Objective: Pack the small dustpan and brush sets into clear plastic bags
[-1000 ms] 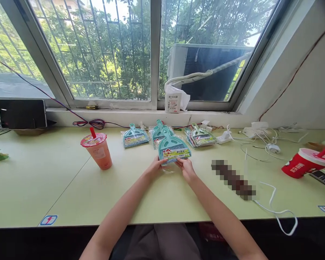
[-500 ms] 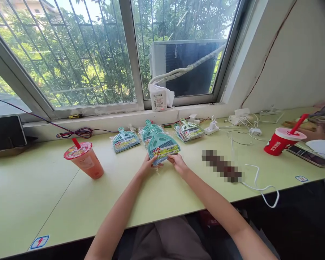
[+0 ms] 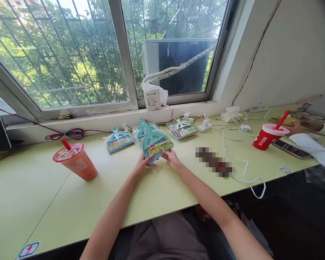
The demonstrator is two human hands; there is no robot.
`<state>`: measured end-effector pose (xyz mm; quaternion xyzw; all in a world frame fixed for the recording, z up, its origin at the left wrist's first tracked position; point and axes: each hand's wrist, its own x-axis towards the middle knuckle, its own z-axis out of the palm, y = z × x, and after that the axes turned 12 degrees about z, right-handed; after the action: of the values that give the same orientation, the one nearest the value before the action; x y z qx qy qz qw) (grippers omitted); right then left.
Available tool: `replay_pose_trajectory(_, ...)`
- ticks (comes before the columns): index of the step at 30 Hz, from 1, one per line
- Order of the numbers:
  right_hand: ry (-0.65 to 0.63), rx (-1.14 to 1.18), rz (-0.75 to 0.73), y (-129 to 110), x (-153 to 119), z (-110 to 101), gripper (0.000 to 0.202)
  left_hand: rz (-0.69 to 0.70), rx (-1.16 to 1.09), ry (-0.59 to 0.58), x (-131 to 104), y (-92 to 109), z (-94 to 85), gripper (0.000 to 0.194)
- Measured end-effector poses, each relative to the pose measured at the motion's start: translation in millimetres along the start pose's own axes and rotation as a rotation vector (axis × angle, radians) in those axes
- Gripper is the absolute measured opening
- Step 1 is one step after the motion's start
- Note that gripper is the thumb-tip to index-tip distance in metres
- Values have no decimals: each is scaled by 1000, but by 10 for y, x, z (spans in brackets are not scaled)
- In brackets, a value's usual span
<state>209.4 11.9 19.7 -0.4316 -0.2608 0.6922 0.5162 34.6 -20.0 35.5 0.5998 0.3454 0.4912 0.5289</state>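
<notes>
A teal dustpan-and-brush set (image 3: 155, 141) in clear wrap, with a yellow-green label, is tilted up between my hands. My left hand (image 3: 142, 163) grips its lower left edge, with the fingers partly behind it. At its lower right corner, my right hand (image 3: 171, 158) holds the wrap with the thumb and fingers pressed together. Just behind it lie more wrapped teal sets (image 3: 142, 124). Another wrapped set (image 3: 119, 141) is to the left, and a small stack of them (image 3: 182, 128) is to the right.
A pink drink cup (image 3: 82, 164) stands left on the green table (image 3: 97, 206). On the right are a pixelated object (image 3: 215, 162) with a white cable, a red cup (image 3: 268, 137), a phone (image 3: 292, 148), a power strip and another person's hands. A tissue pack (image 3: 153, 99) sits on the sill.
The whole view has shifted, so things appear further left. My hands still hold the set in much the same pose. At the right, more of another person's arms and white sleeves shows.
</notes>
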Motion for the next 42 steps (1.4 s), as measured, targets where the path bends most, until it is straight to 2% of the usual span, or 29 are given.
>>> replay_pose_trajectory(4, -20, -33, 14, -37, 37, -10, 17, -17, -44, 41, -25, 45, 44, 65)
replay_pose_trajectory(10, -60, -71, 7, -59, 49, -16, 17, 32, -13, 67, -25, 57, 66, 63)
replay_pose_trajectory(15, 4, -50, 19, -15, 35, -11, 17, 29, 3, 95, -15, 17, 61, 64)
replay_pose_trajectory(17, -10, -55, 23, -9, 32, -14, 19, 39, -4, 101, -19, 30, 64, 64)
replay_pose_trajectory(22, -74, -75, 24, -34, 22, -21, 21, 60, -12, 87, -40, 117, 86, 63)
replay_pose_trajectory(30, -21, -115, -11, -28, 36, -62, 20, 57, -9, 35, -44, 92, 96, 62)
replay_pose_trajectory(36, -27, -168, 4, -44, 54, -75, 24, 51, 5, 52, -36, 66, 77, 63)
replay_pose_trajectory(42, 16, -229, 11, -68, 56, -100, 25, 14, 3, -44, -64, 101, 43, 62)
